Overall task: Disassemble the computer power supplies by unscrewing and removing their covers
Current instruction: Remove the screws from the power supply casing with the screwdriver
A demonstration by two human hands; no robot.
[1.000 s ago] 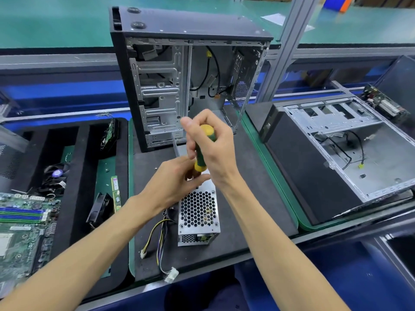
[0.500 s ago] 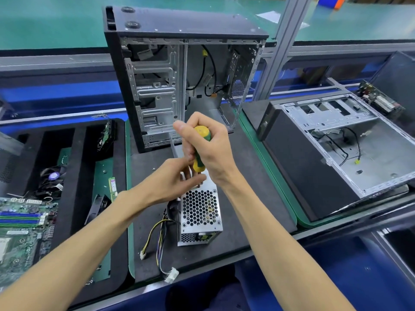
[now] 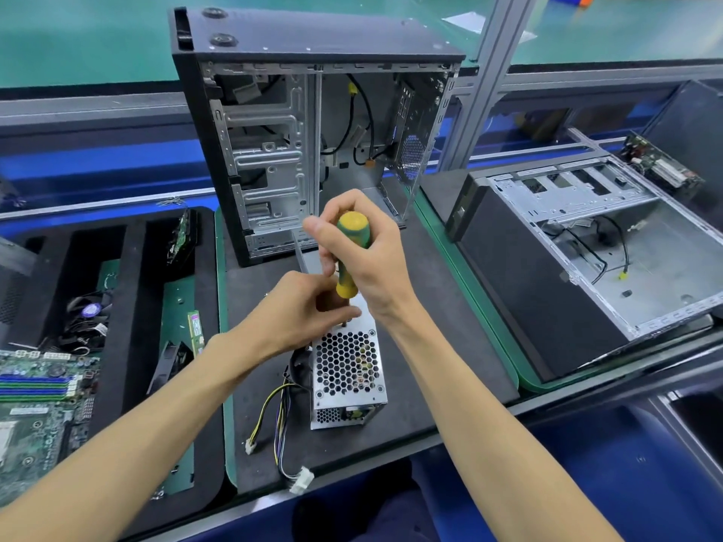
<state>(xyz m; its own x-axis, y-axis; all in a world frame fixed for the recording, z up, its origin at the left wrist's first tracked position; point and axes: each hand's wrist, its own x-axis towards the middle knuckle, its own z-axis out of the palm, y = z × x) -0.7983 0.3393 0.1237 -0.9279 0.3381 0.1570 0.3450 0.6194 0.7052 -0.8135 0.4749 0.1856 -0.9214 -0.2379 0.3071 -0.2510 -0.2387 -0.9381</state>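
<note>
A silver power supply (image 3: 346,371) with a honeycomb grille lies on the black mat, its coloured cable bundle (image 3: 279,420) trailing toward the front edge. My right hand (image 3: 365,260) grips the yellow-green handle of a screwdriver (image 3: 350,250), held upright over the supply's far end. My left hand (image 3: 301,309) pinches the screwdriver shaft just below the handle, right above the cover. The tip is hidden behind my fingers.
An open black tower case (image 3: 313,138) stands upright just behind the supply. A second open case (image 3: 587,260) lies on its side at the right. At the left, a black foam tray (image 3: 133,291) holds a motherboard (image 3: 39,389), fans and memory sticks.
Both hands stay at the supply's far end. My right hand's grip has shifted a little round the handle; the view has moved slightly.
</note>
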